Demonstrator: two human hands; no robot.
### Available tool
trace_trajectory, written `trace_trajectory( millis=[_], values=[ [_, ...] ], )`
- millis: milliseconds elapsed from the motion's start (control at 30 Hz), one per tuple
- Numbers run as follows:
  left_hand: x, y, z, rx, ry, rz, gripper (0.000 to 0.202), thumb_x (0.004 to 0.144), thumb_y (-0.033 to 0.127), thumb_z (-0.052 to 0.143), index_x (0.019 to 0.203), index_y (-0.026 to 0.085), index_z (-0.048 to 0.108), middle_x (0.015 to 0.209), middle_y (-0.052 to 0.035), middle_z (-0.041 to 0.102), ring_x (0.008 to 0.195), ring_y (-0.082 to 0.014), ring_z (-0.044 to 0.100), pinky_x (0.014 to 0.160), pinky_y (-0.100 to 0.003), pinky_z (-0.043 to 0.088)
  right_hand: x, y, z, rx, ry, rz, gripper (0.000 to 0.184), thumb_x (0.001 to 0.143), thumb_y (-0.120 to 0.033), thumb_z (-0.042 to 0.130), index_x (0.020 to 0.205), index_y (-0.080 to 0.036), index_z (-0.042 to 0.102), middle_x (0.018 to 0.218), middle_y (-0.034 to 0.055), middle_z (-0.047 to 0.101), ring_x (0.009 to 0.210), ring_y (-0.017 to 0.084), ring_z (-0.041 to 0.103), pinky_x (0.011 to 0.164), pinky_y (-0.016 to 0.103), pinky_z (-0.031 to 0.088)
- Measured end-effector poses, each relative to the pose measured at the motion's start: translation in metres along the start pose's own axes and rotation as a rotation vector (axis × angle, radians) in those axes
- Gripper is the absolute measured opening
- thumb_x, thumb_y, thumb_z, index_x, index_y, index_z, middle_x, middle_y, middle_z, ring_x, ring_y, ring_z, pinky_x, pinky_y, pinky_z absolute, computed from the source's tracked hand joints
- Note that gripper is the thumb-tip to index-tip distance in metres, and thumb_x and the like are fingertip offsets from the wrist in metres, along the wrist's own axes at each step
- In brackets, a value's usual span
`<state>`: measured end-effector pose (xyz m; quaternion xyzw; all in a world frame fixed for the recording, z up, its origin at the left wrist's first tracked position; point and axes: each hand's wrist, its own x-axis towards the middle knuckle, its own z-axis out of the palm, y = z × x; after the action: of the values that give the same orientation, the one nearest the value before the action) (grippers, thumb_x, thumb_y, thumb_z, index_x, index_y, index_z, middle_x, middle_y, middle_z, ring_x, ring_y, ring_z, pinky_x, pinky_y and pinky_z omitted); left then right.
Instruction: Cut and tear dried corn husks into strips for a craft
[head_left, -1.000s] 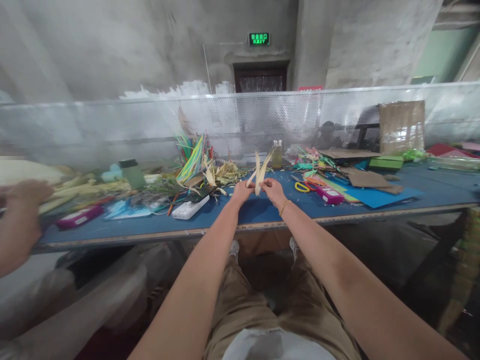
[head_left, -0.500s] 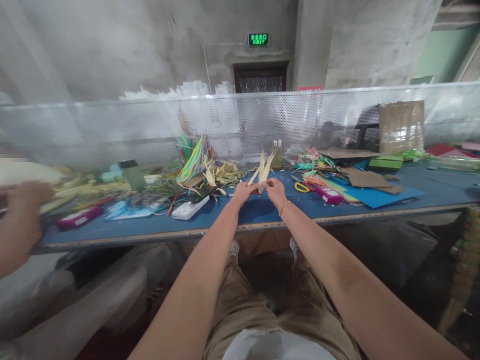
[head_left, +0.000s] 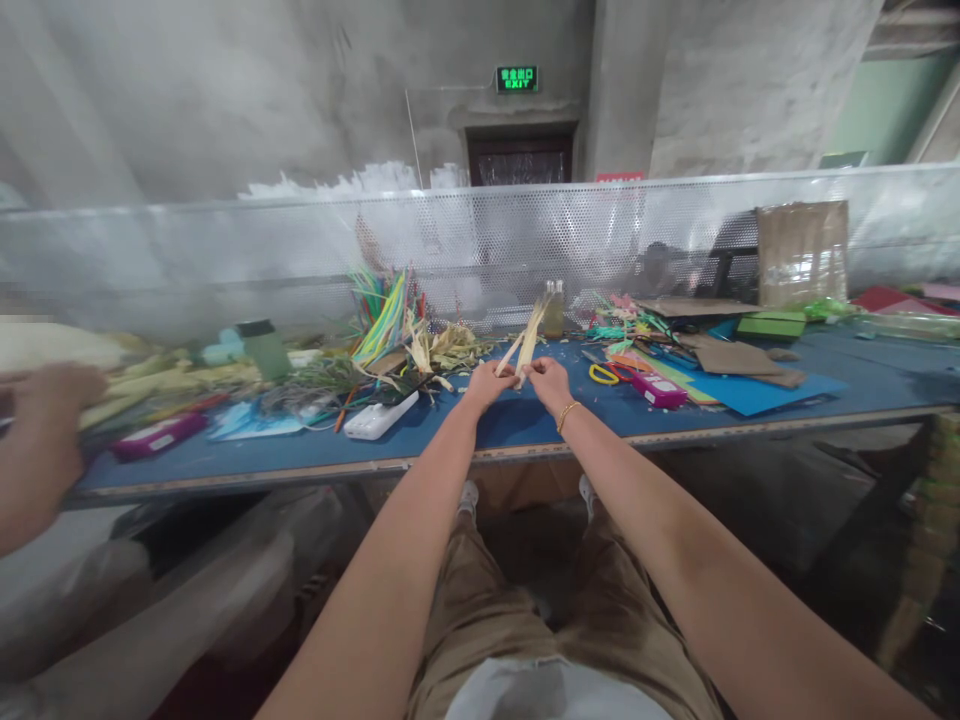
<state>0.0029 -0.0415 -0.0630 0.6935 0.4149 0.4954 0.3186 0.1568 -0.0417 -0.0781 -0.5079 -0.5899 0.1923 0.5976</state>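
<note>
Over the blue table, both my hands meet around pale dried corn husk. My right hand [head_left: 550, 384], with a gold bracelet at its wrist, pinches the base of an upright corn husk [head_left: 531, 338], whose frayed tip points up and to the right. My left hand [head_left: 489, 386] is closed with its fingertips close to that base. A thin pale husk strip [head_left: 508, 354] sticks up from the left fingers, leaning right. More dried husks [head_left: 450, 348] lie heaped just beyond and to the left. The exact contact between fingers and husk is too small to make out.
On the table [head_left: 510, 432] are a white power bank [head_left: 381, 416], yellow-handled scissors [head_left: 604, 374], a purple box [head_left: 660, 390], blue paper [head_left: 757, 390] and coloured pipe cleaners [head_left: 386, 315]. A glass jar [head_left: 553, 310] stands behind my hands. Another person's hand [head_left: 52, 400] is at left.
The upright husk's two spread points have come together into one narrower, frayed bundle. Both my hands stay in nearly the same place.
</note>
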Motion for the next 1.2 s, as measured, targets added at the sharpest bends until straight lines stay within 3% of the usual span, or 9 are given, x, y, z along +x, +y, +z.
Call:
trace_trajectory(
  millis=[167,333,433,500,600,667,967,1100,1200],
  values=[
    [-0.005,0.006,0.002,-0.070,0.038,-0.015,0.034,0.059,0.009,0.071,0.090,0.016,0.059,0.063,0.0005,0.067,0.062,-0.0173,0.066,0.064,-0.028,0.050,0.001,0.004,0.004,0.051,0.023,0.084,0.023,0.065,-0.041,0.065,0.069,-0.020,0.061,0.067,0.0014,0.064,0.062,0.017,0.057,0.063,0.029,0.045],
    [-0.009,0.011,0.003,-0.136,0.041,-0.059,0.036,0.058,0.014,0.075,0.090,0.016,0.058,0.064,0.0008,0.066,0.061,-0.0151,0.063,0.060,-0.024,0.046,-0.001,0.002,0.007,0.249,-0.097,0.077,0.023,0.062,-0.041,0.065,0.065,-0.019,0.061,0.062,-0.0011,0.061,0.062,0.015,0.054,0.063,0.028,0.044],
    [-0.006,0.009,0.002,-0.227,0.066,-0.132,0.033,0.067,0.035,0.073,0.091,0.018,0.058,0.073,-0.0014,0.067,0.064,-0.0138,0.061,0.052,-0.021,0.040,-0.001,-0.001,0.004,0.311,-0.062,0.092,0.025,0.062,-0.043,0.064,0.067,-0.018,0.062,0.063,-0.0013,0.060,0.063,0.015,0.052,0.062,0.027,0.041],
    [-0.003,0.007,0.000,-0.311,0.072,-0.186,0.038,0.077,0.054,0.058,0.090,0.018,0.059,0.078,-0.0036,0.068,0.064,-0.0131,0.058,0.049,-0.021,0.037,-0.002,-0.005,0.002,0.362,-0.048,0.122,0.028,0.061,-0.044,0.065,0.071,-0.018,0.063,0.065,-0.0011,0.061,0.064,0.014,0.052,0.062,0.027,0.040],
    [0.000,0.005,-0.001,-0.379,-0.027,-0.245,0.061,0.082,0.071,0.035,0.083,0.016,0.062,0.072,-0.0064,0.065,0.060,-0.0139,0.055,0.049,-0.023,0.037,-0.006,-0.013,0.001,0.455,-0.122,0.132,0.031,0.058,-0.045,0.070,0.070,-0.018,0.063,0.065,-0.0010,0.061,0.065,0.014,0.052,0.064,0.027,0.040],
    [0.000,0.005,0.000,-0.385,-0.127,-0.267,0.068,0.081,0.075,0.031,0.078,0.015,0.064,0.066,-0.0074,0.062,0.058,-0.0148,0.054,0.049,-0.025,0.038,-0.009,-0.018,0.002,0.516,-0.193,0.113,0.032,0.055,-0.046,0.073,0.067,-0.017,0.063,0.063,-0.0008,0.061,0.064,0.013,0.052,0.065,0.028,0.041],
    [-0.011,0.015,0.007,-0.261,-0.168,-0.234,0.032,0.080,0.047,0.054,0.074,0.017,0.063,0.072,-0.0069,0.066,0.061,-0.0154,0.055,0.051,-0.024,0.039,-0.011,-0.023,0.000,0.547,-0.216,0.089,0.031,0.057,-0.046,0.072,0.062,-0.018,0.061,0.052,-0.0028,0.055,0.053,0.011,0.046,0.057,0.026,0.039],
    [-0.009,0.011,0.008,-0.245,-0.177,-0.197,0.041,0.083,0.055,0.049,0.070,0.018,0.060,0.063,-0.0039,0.059,0.050,-0.0118,0.046,0.044,-0.023,0.032,-0.011,-0.023,-0.001,0.552,-0.181,0.119,0.030,0.057,-0.045,0.072,0.064,-0.018,0.060,0.057,-0.0021,0.059,0.057,0.012,0.050,0.060,0.027,0.040],
    [-0.005,0.002,0.004,-0.204,-0.077,-0.158,0.049,0.085,0.061,0.042,0.065,0.018,0.056,0.054,-0.0011,0.049,0.046,-0.0120,0.043,0.045,-0.024,0.032,-0.010,-0.022,-0.002,0.546,-0.120,0.175,0.031,0.056,-0.045,0.074,0.067,-0.018,0.062,0.064,-0.0016,0.063,0.066,0.013,0.054,0.062,0.025,0.040]
  ],
)
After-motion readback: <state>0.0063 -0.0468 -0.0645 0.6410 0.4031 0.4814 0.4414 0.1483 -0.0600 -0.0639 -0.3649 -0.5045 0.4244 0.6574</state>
